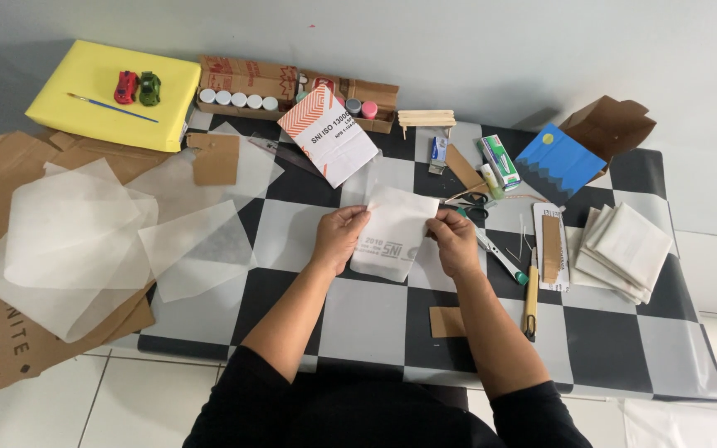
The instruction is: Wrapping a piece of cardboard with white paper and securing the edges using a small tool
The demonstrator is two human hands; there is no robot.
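A pale wall backs a low tabletop (292,241) covered in a black-and-white chequered sheet, standing on white floor tiles. To the left, flattened brown cardboard (10,332) spreads over the floor and tabletop edge, with sheets of translucent tracing paper (68,241) laid loose on it, apparently so they stay flat. A yellow box (85,99) at the far left corner carries two toy cars (138,87) and a thin paintbrush (109,106). Along the wall a cardboard tray holds small paint pots (238,99). On the right lie a blue painted card (559,162) against an open brown box, then a stack of folded white paper (624,249), kept clear of the middle.

In the middle, the white paper bag piece (393,232) is held up just above the tabletop, between both hands. The left hand (338,239) pinches its left edge, fingers closed on the paper with the thumb on top. The right hand (454,241) grips the right edge the same way, fingers curled shut on it, so the piece is stretched taut and facing the person. Scissors (470,203), a cutter (499,253) and a pencil (531,303) rest just right of the right hand, within easy reach.
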